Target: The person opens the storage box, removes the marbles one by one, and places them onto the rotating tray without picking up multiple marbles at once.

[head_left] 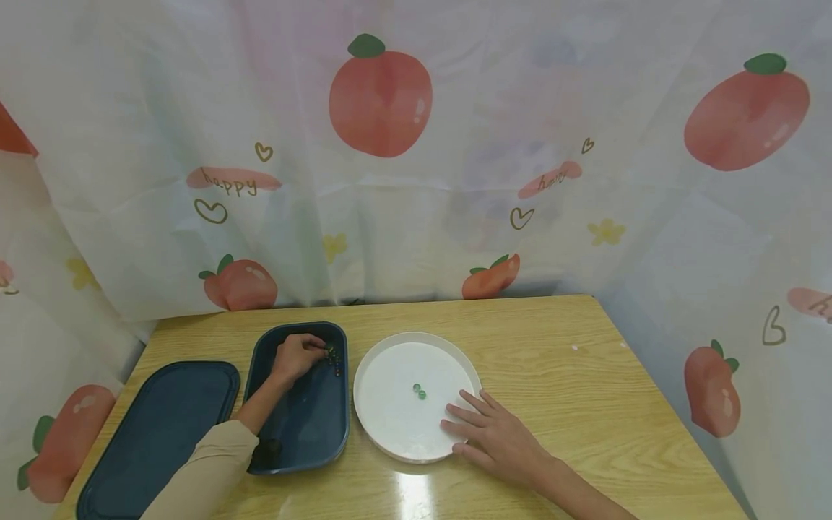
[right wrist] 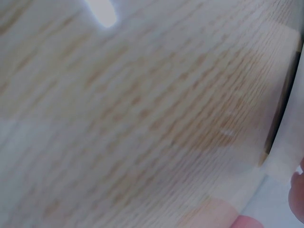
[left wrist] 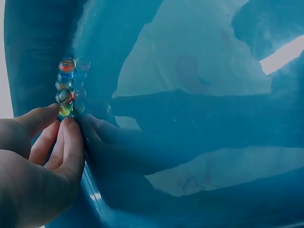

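My left hand [head_left: 297, 357] reaches into a dark blue tray [head_left: 299, 440] at its far right side. In the left wrist view, the thumb and fingertips of that left hand [left wrist: 45, 152] pinch a yellow-green glass marble [left wrist: 65, 110]. Several more marbles [left wrist: 66, 65] with coloured swirls line the tray's wall just beyond it. A round white plate [head_left: 390, 426] stands right of the tray, with two green marbles [head_left: 419, 391] near its middle. Over the plate's right rim lies my right hand [head_left: 497, 440], fingers spread and holding nothing.
A flat dark blue lid [head_left: 162, 426] lies left of the tray on the wood-grain table [head_left: 552, 347]. Behind the table hangs a white curtain [head_left: 416, 217] printed with red fruit. A dark round shape [head_left: 266, 453] shows at the tray's near left corner.
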### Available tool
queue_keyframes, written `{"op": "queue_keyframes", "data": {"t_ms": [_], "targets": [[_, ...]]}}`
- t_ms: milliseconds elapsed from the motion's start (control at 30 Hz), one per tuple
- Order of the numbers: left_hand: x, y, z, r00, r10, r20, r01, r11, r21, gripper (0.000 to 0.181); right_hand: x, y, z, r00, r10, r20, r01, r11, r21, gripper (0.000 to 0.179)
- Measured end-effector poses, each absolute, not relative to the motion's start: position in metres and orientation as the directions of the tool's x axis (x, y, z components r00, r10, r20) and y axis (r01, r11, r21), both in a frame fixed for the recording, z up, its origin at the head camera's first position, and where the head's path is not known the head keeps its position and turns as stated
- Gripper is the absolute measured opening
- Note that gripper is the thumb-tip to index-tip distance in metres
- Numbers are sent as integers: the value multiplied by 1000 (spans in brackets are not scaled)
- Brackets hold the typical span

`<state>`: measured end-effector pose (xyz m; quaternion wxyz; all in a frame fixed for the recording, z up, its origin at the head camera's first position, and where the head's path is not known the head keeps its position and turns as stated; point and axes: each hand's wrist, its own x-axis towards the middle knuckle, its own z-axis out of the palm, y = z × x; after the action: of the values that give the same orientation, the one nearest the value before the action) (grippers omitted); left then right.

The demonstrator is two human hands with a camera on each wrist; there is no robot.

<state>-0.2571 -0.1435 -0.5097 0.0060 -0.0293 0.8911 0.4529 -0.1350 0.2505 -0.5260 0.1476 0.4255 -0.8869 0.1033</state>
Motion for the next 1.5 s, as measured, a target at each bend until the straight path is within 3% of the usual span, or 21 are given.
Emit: {"op": "queue_keyframes", "data": {"t_ms": [1500], "targets": [[-257,-142,-504,-1000,24,-1,16,695,719,12,-135,251,-527,-598,-720,352,-783,619,-63,37]]}}
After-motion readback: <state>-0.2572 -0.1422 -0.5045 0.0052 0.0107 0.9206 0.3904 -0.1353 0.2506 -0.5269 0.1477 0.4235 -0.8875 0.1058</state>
